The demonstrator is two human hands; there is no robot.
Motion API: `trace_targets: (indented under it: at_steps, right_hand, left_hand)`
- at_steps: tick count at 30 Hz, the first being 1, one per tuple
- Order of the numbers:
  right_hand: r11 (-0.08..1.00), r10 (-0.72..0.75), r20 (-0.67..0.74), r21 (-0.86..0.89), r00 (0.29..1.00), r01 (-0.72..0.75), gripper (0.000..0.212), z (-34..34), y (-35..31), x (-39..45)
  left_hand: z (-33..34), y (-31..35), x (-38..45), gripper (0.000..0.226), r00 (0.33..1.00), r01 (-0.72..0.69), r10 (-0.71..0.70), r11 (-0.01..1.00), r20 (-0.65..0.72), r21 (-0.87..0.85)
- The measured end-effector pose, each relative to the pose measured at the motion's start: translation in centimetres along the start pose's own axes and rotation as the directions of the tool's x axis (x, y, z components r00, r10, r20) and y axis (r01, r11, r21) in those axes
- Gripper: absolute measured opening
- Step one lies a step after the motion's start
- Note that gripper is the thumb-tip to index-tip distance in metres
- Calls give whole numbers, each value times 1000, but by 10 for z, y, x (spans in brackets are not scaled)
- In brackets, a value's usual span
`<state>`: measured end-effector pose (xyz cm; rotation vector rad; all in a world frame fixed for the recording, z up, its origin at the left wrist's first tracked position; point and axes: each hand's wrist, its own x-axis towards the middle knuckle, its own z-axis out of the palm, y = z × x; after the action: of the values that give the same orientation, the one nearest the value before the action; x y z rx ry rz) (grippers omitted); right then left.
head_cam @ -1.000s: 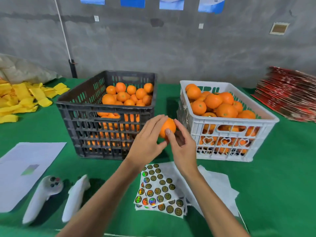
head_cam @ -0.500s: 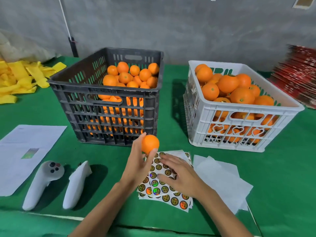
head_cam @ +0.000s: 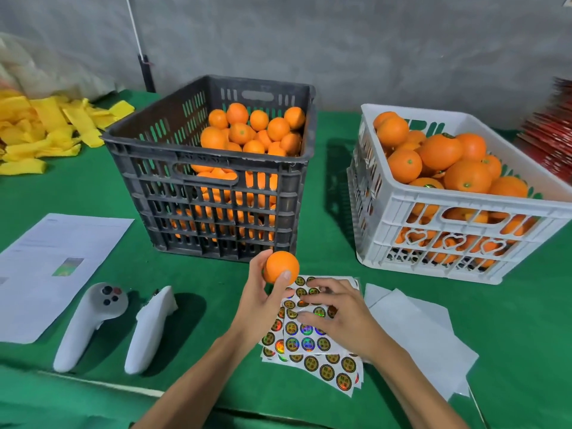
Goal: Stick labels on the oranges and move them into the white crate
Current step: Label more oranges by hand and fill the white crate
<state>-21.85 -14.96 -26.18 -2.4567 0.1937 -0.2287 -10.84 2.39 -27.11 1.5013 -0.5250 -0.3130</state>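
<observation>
My left hand (head_cam: 260, 301) grips one orange (head_cam: 280, 267) just above the green table, in front of the dark crate (head_cam: 216, 162), which holds several oranges. Beside it my right hand (head_cam: 343, 317) lies on the label sheets (head_cam: 322, 363). Its thumb and curled fingertips pinch at a round label on the top sheet. The white crate (head_cam: 464, 209) stands to the right, heaped with several oranges.
Two white controllers (head_cam: 93, 320) lie at the front left beside a printed paper (head_cam: 46, 267). White backing sheets (head_cam: 418, 329) lie right of the labels. Yellow foam nets (head_cam: 40, 131) are piled far left, and a red stack (head_cam: 551, 140) sits far right.
Both hands came down from between the crates towards me. My right hand left the orange and went onto the label sheets. My left hand kept the orange.
</observation>
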Motion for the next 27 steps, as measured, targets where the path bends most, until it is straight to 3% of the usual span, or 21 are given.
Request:
trace_targets:
  at_steps: [13,20,27]
  right_hand:
    - [1000,-3,0,4,1000,3,24,-4,-7,5]
    - [963,74,61,256,995,-87,16,-6,-7,11]
    - [955,62,50,286,997,-74,22,-4,-7,5]
  left_hand:
    - [2,-3,-1,60,1000,-2,1,997,10,82]
    - [0,-6,0,63,999,11,-15,990,30,143]
    - [-1,-12,0,64,999,5,-12,976,31,218]
